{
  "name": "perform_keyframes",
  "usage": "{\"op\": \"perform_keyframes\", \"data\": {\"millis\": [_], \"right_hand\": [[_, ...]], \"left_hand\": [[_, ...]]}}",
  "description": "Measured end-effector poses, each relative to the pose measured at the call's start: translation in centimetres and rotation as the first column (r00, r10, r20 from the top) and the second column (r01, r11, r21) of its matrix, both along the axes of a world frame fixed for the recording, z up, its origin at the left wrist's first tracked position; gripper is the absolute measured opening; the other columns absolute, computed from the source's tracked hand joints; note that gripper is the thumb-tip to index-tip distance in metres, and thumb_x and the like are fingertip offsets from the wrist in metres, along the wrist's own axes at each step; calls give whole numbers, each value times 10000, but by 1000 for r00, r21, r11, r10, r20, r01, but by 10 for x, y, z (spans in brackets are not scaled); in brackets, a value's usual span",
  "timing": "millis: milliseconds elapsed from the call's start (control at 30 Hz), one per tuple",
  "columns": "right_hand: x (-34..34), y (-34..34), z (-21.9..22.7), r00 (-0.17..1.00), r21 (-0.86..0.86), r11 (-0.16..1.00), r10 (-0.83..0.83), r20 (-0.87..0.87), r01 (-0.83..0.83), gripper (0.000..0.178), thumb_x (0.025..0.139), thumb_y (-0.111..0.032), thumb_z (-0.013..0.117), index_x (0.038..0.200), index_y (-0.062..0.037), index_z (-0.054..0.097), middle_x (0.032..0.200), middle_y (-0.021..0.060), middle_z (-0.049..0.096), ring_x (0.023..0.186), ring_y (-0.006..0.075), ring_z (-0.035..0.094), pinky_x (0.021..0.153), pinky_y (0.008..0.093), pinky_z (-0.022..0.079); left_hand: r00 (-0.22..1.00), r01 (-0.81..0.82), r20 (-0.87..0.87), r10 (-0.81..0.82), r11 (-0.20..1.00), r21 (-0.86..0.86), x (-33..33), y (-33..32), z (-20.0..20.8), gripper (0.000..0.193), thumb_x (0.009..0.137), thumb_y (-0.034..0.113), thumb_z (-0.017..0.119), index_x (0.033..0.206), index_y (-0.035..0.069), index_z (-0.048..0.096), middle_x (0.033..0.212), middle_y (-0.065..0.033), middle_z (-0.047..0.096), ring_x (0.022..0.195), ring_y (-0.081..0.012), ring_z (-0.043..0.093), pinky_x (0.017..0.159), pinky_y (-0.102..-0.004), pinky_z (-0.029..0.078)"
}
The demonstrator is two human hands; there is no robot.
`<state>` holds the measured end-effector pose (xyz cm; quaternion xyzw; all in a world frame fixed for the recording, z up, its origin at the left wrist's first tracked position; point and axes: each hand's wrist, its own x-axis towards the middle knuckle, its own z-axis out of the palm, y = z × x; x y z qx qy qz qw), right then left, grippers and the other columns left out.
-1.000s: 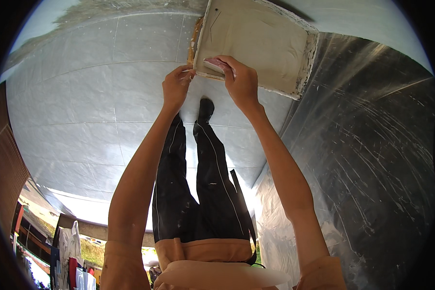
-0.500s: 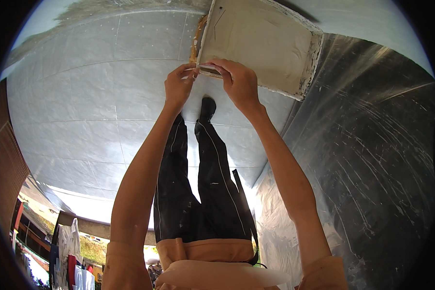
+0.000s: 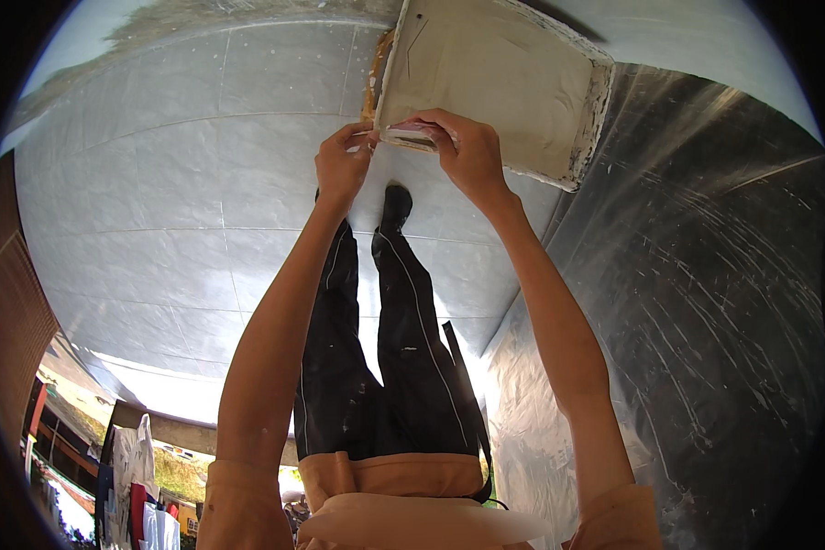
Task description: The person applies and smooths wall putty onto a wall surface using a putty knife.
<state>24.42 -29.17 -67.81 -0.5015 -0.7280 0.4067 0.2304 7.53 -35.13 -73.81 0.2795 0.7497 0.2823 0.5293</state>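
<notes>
Grey tiled floor (image 3: 147,183), bright sunlit patch (image 3: 170,385)

the bare left forearm (image 3: 289,293) and bare right forearm (image 3: 555,298) are slanting inward, elbows bending slightly. the bare left hand (image 3: 344,165) is holding its bent fingertips right at the near left corner of the pale rectangular board with a raised rim (image 3: 522,92). the bare right hand (image 3: 473,151) is arching over the near edge, curled fingers pinching against the thumb.

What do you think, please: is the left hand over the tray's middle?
No, the left hand is at the near left corner of the tray.
</notes>
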Motion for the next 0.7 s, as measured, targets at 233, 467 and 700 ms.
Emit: {"op": "perform_keyframes", "data": {"millis": [233,467,700], "right_hand": [[16,44,-5,996,-216,972,93,-12,-93,187,886,-60,614,1061,-64,681,938,108,722,817,220,681,757,305,520],[28,58,50,980,-431,899,-152,-126,84,228,942,-43,582,1164,3,599,969,69,681,851,111,629,777,263,511],[25,71,189,672,-586,775,-566,-478,235,294,953,-35,561,1244,-10,531,943,56,679,796,90,625,693,261,520]], "left_hand": [[998,35,-52,-36,999,-25,4,2,3,296,914,274,660,1141,85,688,951,-59,727,835,-130,655,790,-278,485],[993,58,-115,-36,978,198,-10,8,39,298,985,251,517,1161,59,662,1015,-148,713,969,-276,680,862,-350,493],[960,182,-273,-69,892,414,-41,80,154,365,1041,279,415,1246,40,598,1095,-138,701,1069,-239,651,910,-352,480]]}}
